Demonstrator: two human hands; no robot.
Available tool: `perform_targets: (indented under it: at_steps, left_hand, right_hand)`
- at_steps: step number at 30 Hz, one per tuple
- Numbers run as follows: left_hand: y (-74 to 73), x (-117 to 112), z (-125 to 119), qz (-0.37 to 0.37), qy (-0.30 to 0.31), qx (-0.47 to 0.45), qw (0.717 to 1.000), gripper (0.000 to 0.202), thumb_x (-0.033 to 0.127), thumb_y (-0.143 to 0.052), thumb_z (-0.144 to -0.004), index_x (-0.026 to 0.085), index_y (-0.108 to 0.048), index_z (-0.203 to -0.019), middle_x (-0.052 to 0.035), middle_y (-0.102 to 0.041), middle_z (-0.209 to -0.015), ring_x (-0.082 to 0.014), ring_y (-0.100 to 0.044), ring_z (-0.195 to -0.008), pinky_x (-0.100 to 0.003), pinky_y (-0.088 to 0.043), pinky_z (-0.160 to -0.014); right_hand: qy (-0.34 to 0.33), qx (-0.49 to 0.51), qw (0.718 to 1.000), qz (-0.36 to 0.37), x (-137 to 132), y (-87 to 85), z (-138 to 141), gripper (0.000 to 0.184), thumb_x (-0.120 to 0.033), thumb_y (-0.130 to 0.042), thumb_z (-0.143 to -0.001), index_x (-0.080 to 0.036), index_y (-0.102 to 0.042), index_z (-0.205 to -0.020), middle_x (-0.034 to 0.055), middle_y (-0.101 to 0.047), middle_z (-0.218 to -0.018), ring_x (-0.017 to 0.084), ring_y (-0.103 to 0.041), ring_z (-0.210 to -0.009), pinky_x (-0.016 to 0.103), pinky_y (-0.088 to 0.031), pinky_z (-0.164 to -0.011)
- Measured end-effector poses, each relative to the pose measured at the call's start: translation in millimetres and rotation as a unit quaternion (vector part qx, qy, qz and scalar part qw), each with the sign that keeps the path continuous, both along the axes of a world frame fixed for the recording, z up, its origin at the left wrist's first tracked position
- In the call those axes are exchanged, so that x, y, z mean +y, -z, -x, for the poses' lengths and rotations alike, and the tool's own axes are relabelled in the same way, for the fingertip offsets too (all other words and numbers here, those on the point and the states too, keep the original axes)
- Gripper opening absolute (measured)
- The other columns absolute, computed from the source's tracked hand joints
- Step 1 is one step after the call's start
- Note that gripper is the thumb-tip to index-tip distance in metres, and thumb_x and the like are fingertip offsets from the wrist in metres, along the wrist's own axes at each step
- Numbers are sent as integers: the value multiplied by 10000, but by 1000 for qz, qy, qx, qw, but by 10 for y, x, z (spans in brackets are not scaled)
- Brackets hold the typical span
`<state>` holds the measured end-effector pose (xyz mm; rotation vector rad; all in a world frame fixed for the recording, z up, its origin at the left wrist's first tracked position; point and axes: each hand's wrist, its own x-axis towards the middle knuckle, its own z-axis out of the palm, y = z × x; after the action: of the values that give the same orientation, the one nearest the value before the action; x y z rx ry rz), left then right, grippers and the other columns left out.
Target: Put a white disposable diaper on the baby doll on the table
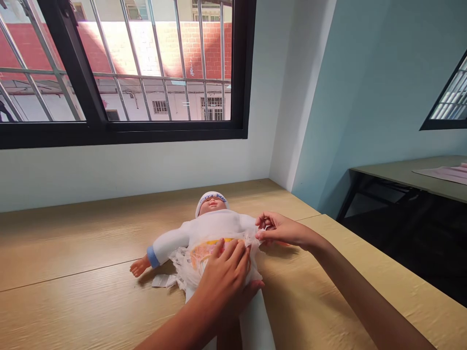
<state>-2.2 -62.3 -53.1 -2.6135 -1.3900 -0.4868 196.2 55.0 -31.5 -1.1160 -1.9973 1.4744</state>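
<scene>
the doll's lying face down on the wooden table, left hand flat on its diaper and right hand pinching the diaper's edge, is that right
Not quite. The doll lies face up, not face down, as the head view shows. The rest holds: it is on the wooden table, the left hand flat on its diaper, the right hand pinching the diaper's edge.

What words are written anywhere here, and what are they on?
"Baby": blue letters on the hat of the doll; the word before it is too blurred to read.
The diaper has a coloured picture on it, but no letters that can be read.
There are no other words, numbers or signs to read.
</scene>
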Motion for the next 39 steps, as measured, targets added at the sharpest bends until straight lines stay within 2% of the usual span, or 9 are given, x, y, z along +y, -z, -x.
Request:
perform_targets:
  at_steps: [3, 6, 8, 12, 18, 24, 29, 33, 39]
  left_hand:
    - [-81, -4, -6, 13, -14, -17, 1000, 380, 347, -579, -864, 114, -562, -1163, -100, -618, -1132, -268, -545, -1054, -456, -433, -958]
    - [-116, -3, -5, 18, -13, -33, 999, 325, 309, -588, -856, 123, -578, -1122, -88, -628, -1089, -257, -550, -1024, -429, -449, -919]
    - [-109, 2, -3, 15, -11, -33, 999, 337, 307, -583, -858, 119, -569, -1139, -91, -628, -1086, -259, -548, -1022, -428, -448, -912]
    - [-75, 11, 1, 14, -17, -32, 999, 367, 317, -578, -862, 117, -552, -1168, -95, -619, -1119, -267, -536, -1041, -436, -437, -923]
    - [-86, 9, 12, 10, -15, -24, 1000, 425, 336, -552, -885, 159, -495, -1266, -74, -606, -1138, -247, -529, -1038, -435, -430, -925]
    - [-49, 14, 23, -16, -5, 14, 1000, 417, 396, -419, -949, 361, -387, -1363, -44, -584, -1137, -261, -518, -1029, -483, -431, -891]
    - [-10, 31, 17, -36, -5, 23, 999, 379, 447, -443, -933, 265, -504, -1260, -56, -590, -1122, -260, -527, -1015, -467, -435, -877]
    - [-23, 45, 23, -44, -13, 44, 998, 328, 422, -494, -915, 157, -594, -1079, -73, -618, -1044, -253, -547, -967, -426, -450, -824]
    - [-108, 89, 77, -4, -28, 12, 1000, 382, 473, -599, -838, 155, -598, -1050, -75, -627, -1074, -268, -548, -982, -439, -428, -842]
  right_hand:
    - [-16, -89, 994, -55, 15, -25, -76, 290, -302, -662, -773, -167, -549, -1003, 23, -616, -816, 159, -602, -715, 274, -470, -659]
    - [-46, -164, 982, -84, 26, -34, -119, 159, -312, -636, -784, -158, -605, -805, -2, -578, -655, 153, -559, -636, 261, -434, -606]
    - [-75, -142, 986, -40, 26, -23, -112, 216, -361, -620, -806, -157, -593, -738, 6, -590, -674, 159, -577, -670, 267, -457, -648]
    - [-72, -11, 993, 96, 18, 28, -29, 263, -429, -586, -850, -166, -590, -835, 15, -602, -804, 150, -594, -809, 277, -496, -784]
    - [-76, 129, 961, 231, 12, 85, 117, 256, -364, -574, -863, -131, -601, -965, 89, -650, -962, 201, -645, -897, 351, -535, -846]
    - [-36, 134, 970, 200, -40, 65, 182, 259, -360, -548, -896, -131, -610, -1003, 93, -647, -1018, 168, -658, -807, 261, -562, -698]
    - [-27, 121, 979, 160, -107, 22, 194, 297, -419, -579, -889, -147, -617, -1002, 75, -645, -1024, 157, -654, -815, 297, -549, -806]
    - [-80, 111, 981, 139, -132, -62, 130, 307, -421, -575, -893, -150, -606, -1033, 60, -611, -1059, 168, -627, -963, 338, -497, -949]
    - [-151, -31, 985, 80, -181, -217, -26, 337, -502, -528, -898, -166, -509, -896, 30, -611, -908, 192, -664, -879, 360, -498, -892]
